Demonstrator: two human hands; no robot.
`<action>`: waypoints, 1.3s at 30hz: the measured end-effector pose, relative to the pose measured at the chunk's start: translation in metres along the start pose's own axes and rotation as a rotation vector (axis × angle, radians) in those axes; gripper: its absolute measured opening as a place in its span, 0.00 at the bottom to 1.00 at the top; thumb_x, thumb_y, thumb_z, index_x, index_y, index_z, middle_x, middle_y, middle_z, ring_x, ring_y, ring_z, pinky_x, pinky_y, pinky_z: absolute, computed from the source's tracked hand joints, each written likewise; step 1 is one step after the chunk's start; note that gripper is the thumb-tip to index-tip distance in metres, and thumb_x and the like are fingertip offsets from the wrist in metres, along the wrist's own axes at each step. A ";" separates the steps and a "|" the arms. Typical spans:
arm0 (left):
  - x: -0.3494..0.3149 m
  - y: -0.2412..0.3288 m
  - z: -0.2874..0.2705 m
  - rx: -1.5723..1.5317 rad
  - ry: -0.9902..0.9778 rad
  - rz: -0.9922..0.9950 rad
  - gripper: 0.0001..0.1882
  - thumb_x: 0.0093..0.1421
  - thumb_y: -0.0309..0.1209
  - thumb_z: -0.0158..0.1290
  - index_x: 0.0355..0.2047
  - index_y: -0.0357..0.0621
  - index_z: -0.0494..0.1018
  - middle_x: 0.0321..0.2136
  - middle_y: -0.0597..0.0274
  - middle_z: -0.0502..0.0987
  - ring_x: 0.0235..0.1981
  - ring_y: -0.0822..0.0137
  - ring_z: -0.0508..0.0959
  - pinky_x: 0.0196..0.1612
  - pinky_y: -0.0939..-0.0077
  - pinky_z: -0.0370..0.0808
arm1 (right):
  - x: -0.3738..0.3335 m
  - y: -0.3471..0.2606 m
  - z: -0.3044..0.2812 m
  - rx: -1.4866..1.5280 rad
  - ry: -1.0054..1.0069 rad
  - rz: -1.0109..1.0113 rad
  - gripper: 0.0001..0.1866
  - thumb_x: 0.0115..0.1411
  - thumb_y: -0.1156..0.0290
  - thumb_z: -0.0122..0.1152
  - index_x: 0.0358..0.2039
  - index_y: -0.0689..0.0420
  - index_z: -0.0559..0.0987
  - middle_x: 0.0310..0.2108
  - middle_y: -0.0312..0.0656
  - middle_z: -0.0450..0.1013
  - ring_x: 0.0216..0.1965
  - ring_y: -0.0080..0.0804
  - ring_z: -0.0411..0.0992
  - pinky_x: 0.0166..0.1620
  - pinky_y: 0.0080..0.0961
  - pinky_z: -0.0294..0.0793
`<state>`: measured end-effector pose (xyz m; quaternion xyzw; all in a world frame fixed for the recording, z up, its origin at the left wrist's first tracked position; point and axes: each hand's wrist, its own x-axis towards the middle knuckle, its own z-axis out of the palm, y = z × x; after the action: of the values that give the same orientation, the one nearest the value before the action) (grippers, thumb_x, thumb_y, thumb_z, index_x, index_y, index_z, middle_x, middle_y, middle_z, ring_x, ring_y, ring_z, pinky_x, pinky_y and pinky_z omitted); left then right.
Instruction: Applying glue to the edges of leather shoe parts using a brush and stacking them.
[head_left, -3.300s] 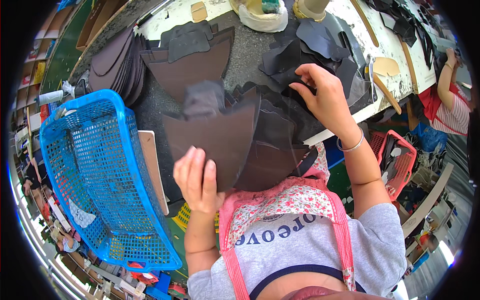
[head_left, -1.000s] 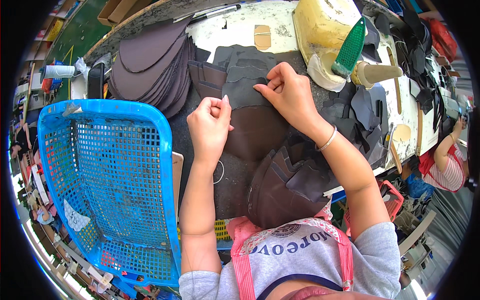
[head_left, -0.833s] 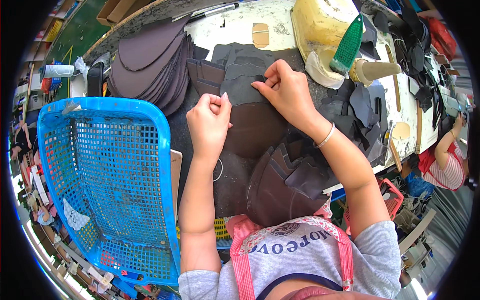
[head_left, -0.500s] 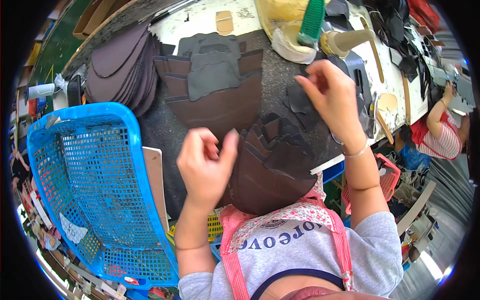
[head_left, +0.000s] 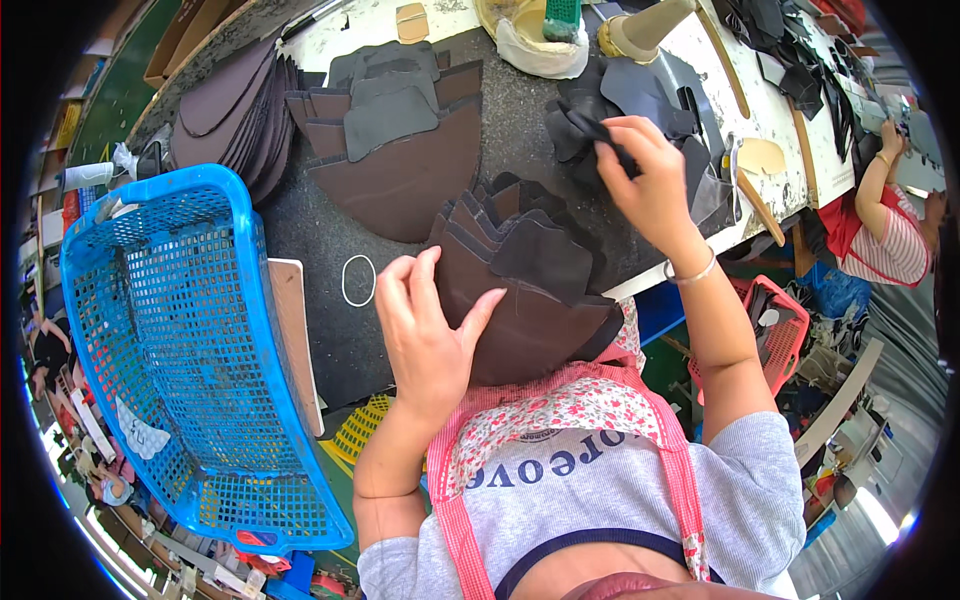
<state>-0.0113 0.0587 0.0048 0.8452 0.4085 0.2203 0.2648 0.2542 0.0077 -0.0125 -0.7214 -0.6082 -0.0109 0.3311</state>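
Observation:
My right hand (head_left: 650, 185) pinches a thin black leather piece (head_left: 622, 152) at the loose pile of black leather pieces (head_left: 575, 118). My left hand (head_left: 425, 335) has thumb and fingers apart, at the left edge of the near fanned stack of dark brown leather pieces (head_left: 535, 325). Smaller black leather pieces (head_left: 540, 260) overlap on top of that stack, which reaches my apron. Beyond it lies a second fanned stack of brown pieces (head_left: 400, 185) with grey-black pieces (head_left: 393, 118) layered across it.
To the left stands a blue plastic basket (head_left: 255, 290) beside a board (head_left: 292, 330). A white ring (head_left: 358, 280) lies on the dark mat. Rounded brown pieces (head_left: 225, 105) are piled at the far left. A glue pot (head_left: 540, 58) with a green-handled brush (head_left: 562, 18) stands at the back. A co-worker (head_left: 880, 220) is at right.
My right hand, raised and empty before, now grips a black piece at the pile. My left hand has come to the near stack's edge. The view has shifted, and the white ring now shows.

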 end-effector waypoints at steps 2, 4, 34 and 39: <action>0.006 0.011 -0.003 -0.066 0.108 0.032 0.27 0.48 0.35 0.69 0.46 0.39 0.71 0.41 0.55 0.68 0.38 0.62 0.71 0.37 0.73 0.71 | -0.009 -0.007 -0.005 0.388 0.103 0.282 0.06 0.52 0.81 0.65 0.27 0.64 0.75 0.31 0.40 0.74 0.24 0.22 0.71 0.29 0.19 0.70; 0.021 0.031 -0.002 -0.298 0.008 0.095 0.27 0.50 0.38 0.68 0.44 0.38 0.71 0.40 0.55 0.69 0.36 0.63 0.72 0.38 0.72 0.72 | -0.009 -0.029 -0.010 0.460 0.115 0.298 0.06 0.53 0.81 0.65 0.27 0.64 0.74 0.31 0.40 0.73 0.26 0.20 0.71 0.30 0.18 0.70; -0.003 0.004 -0.010 0.041 -0.192 -0.025 0.22 0.57 0.28 0.58 0.49 0.31 0.67 0.41 0.47 0.69 0.41 0.49 0.72 0.46 0.61 0.70 | -0.068 -0.071 0.010 0.048 -0.254 -0.628 0.08 0.47 0.69 0.57 0.26 0.59 0.71 0.48 0.52 0.74 0.50 0.42 0.72 0.51 0.39 0.72; -0.017 0.004 -0.002 0.163 -0.082 0.007 0.26 0.55 0.29 0.61 0.52 0.33 0.67 0.42 0.48 0.70 0.43 0.49 0.72 0.48 0.60 0.69 | -0.072 -0.064 -0.003 0.142 -0.307 -0.720 0.09 0.47 0.72 0.60 0.24 0.57 0.68 0.46 0.49 0.76 0.48 0.41 0.74 0.51 0.39 0.73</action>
<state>-0.0199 0.0439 0.0058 0.8739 0.4107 0.1523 0.2107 0.1798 -0.0535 -0.0109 -0.4305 -0.8638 0.0236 0.2606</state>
